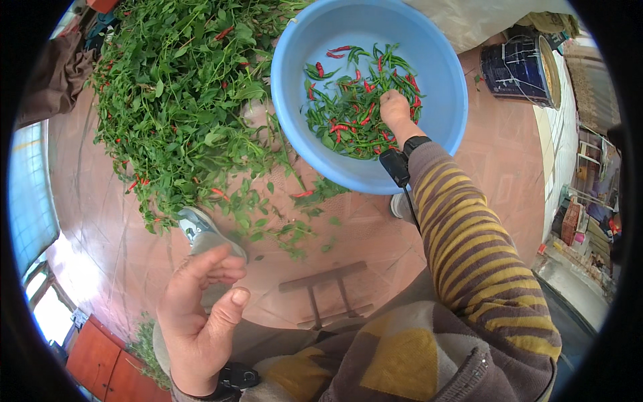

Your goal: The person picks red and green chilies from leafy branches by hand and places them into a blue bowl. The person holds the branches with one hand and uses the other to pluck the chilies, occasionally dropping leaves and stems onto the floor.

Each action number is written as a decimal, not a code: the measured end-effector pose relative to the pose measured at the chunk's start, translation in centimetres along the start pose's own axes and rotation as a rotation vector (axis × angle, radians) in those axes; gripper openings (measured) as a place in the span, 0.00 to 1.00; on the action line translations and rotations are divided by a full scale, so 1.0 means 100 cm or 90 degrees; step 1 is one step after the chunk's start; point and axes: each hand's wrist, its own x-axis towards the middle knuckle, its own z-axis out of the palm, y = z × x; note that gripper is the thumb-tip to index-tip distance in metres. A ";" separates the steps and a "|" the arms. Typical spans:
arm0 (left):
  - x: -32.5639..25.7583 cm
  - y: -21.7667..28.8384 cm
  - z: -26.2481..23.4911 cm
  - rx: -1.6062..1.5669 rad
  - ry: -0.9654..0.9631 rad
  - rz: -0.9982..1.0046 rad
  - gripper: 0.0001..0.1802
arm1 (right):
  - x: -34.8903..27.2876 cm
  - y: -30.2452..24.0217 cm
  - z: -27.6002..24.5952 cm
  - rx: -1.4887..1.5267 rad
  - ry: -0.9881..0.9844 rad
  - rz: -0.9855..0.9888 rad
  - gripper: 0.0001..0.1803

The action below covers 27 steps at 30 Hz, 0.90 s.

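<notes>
Two hands: both seen from above in the head view, one low at the left, one high at the right.
Left hand (201,315): lower left of the frame, open, palm turned up, fingers loosely curled, holding nothing.
Right hand (395,110): upper middle of the frame, reaching down into the blue bowl (442,87), fingers bent and pressed into the chillies; cannot tell if gripping any.
Chillies (348,107): many thin green ones and some red ones, lying in a heap on the bottom of the bowl, under and around the right hand.
Blue bowl: round, big, plastic, at the top middle of the frame, sitting on the floor just beside the plant pile.
Plant pile (174,94): big heap of leafy green stems at the upper left, with small red chillies still on them, touching the left edge of the bowl.
Loose leaves (281,228): scattered on the floor below the pile, near the middle of the frame.
Sleeve (469,254): brown and yellow stripes, on the right arm, running from lower right up to the bowl.
Wrist band (414,143): black, on the right wrist, with a small black box just below it.
Shoe (201,231): grey, left of the middle, just above the left hand.
Floor (114,221): reddish brown tiles.
Dark bucket (519,70): upper right of the frame, well apart from the bowl.
Small wooden stool (328,288): low in the middle, between the two arms.
</notes>
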 end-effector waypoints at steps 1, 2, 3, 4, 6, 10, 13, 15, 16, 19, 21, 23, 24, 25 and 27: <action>0.001 0.000 0.000 0.012 -0.001 0.009 0.22 | 0.004 -0.001 -0.001 0.014 0.038 0.003 0.09; 0.002 0.000 0.000 0.009 -0.008 -0.004 0.22 | 0.007 -0.005 0.001 0.072 0.053 0.064 0.11; 0.003 0.000 0.000 0.016 -0.012 -0.011 0.22 | 0.008 -0.008 0.002 0.034 0.063 0.019 0.12; 0.004 0.000 0.000 0.029 -0.015 -0.011 0.22 | 0.009 -0.011 0.005 0.007 0.080 -0.046 0.14; 0.007 -0.001 0.000 0.043 -0.028 -0.018 0.22 | 0.008 -0.018 0.011 -0.070 0.045 -0.127 0.20; 0.010 -0.003 0.000 0.050 -0.035 -0.001 0.22 | 0.002 -0.028 0.019 -0.214 -0.078 -0.194 0.14; 0.007 -0.004 -0.001 0.047 -0.037 0.025 0.22 | 0.001 -0.029 0.015 -0.182 -0.139 -0.138 0.15; 0.004 -0.004 0.000 0.046 -0.041 0.030 0.22 | 0.004 -0.025 0.005 -0.039 -0.119 -0.018 0.16; 0.002 -0.004 0.000 0.059 -0.036 0.048 0.22 | 0.007 -0.022 -0.002 0.046 -0.116 0.047 0.16; -0.007 -0.004 0.002 0.056 -0.044 0.061 0.21 | 0.019 -0.011 -0.030 0.224 -0.046 0.084 0.16; -0.014 -0.006 0.004 0.025 -0.045 0.061 0.21 | 0.025 -0.005 -0.052 0.273 -0.052 0.044 0.17; -0.022 -0.010 0.008 0.001 -0.039 0.068 0.20 | 0.024 -0.004 -0.074 0.408 -0.077 0.059 0.15; -0.027 -0.013 0.010 -0.011 -0.036 0.069 0.20 | 0.022 -0.004 -0.085 0.403 -0.068 0.047 0.15; -0.033 -0.016 0.012 -0.014 -0.028 0.082 0.19 | 0.019 -0.004 -0.096 0.398 -0.057 0.035 0.14; -0.043 -0.024 0.017 -0.034 -0.025 0.089 0.19 | 0.012 -0.005 -0.119 0.362 -0.043 0.050 0.12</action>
